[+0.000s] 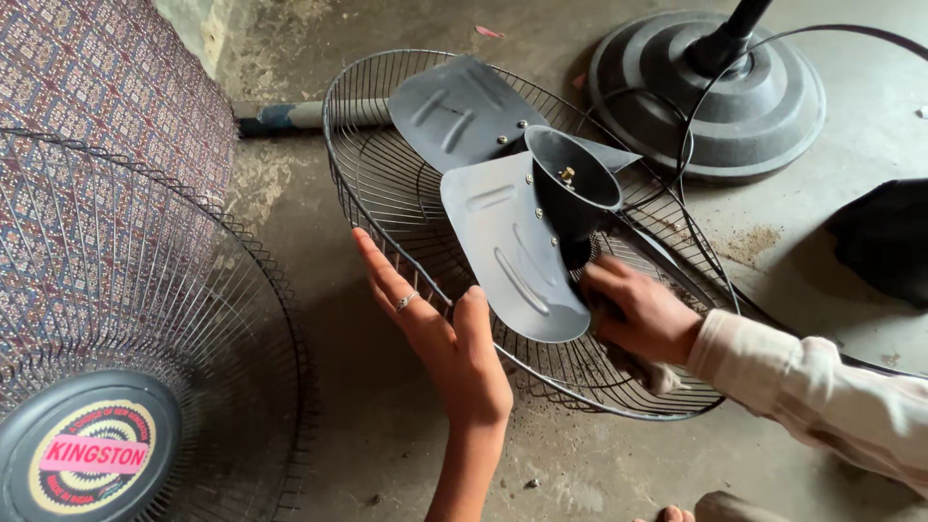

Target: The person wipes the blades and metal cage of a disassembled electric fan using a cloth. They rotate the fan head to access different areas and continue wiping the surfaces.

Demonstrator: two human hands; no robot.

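Your left hand (440, 333), spread flat, steadies the light, springy guard (377, 184); your right hand (633, 314) pinches a rag (638, 365) against the thin blade (512, 246).

Dim, soft daylight (upper right), sharp focus.

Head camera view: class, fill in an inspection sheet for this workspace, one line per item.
Surface: bare, dusty concrete floor.
Job's things: grey fan blade lying in the rear wire guard.
Clutter: front guard with round badge; round fan base; dark cloth.
Grippers: left hand flat against the blade's edge; right hand presses a rag under the blade.
Cables: black cable arcs from the base.
Surroundings: patterned fabric at left; pipe along the wall.
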